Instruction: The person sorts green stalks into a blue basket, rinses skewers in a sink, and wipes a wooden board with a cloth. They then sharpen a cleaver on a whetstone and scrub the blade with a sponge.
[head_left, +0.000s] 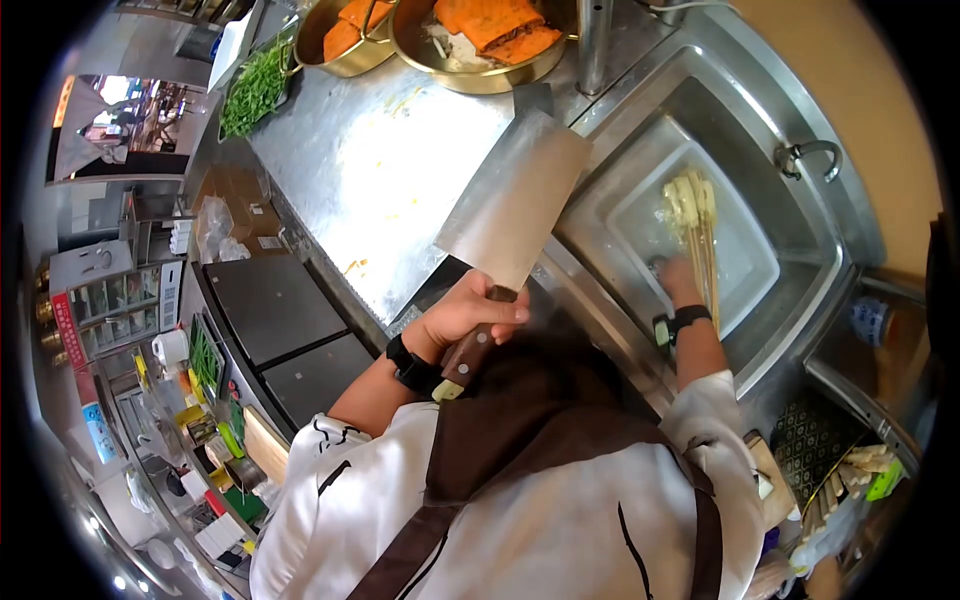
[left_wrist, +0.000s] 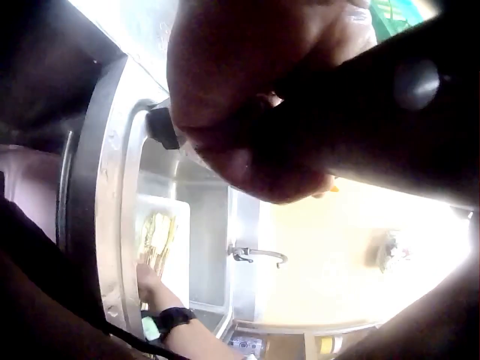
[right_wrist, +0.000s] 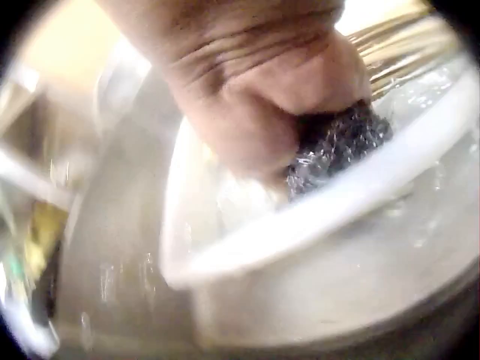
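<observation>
My left hand (head_left: 468, 318) grips the brown riveted wooden handle of a cleaver (head_left: 520, 195), its broad blade slanting up over the counter's edge. In the left wrist view the hand (left_wrist: 240, 97) and dark handle (left_wrist: 390, 105) fill the top. Down in the sink, my right hand (head_left: 682, 284) reaches into a white plastic tub (head_left: 762, 262). A steel wool scourer (right_wrist: 341, 146) is bunched in that hand's fingers, just inside the tub's rim (right_wrist: 300, 229). Beside the hand, a bundle of wooden skewers (head_left: 706, 262) with pale food at their far ends lies in the tub's water.
The tub stands in a steel sink (head_left: 690, 95) with a curved faucet (head_left: 815, 158). Brass-coloured pans (head_left: 480, 80) holding orange pieces and a tray of chopped greens (head_left: 255, 95) stand at the counter's (head_left: 350, 170) far side. A metal post (head_left: 594, 45) rises near the sink.
</observation>
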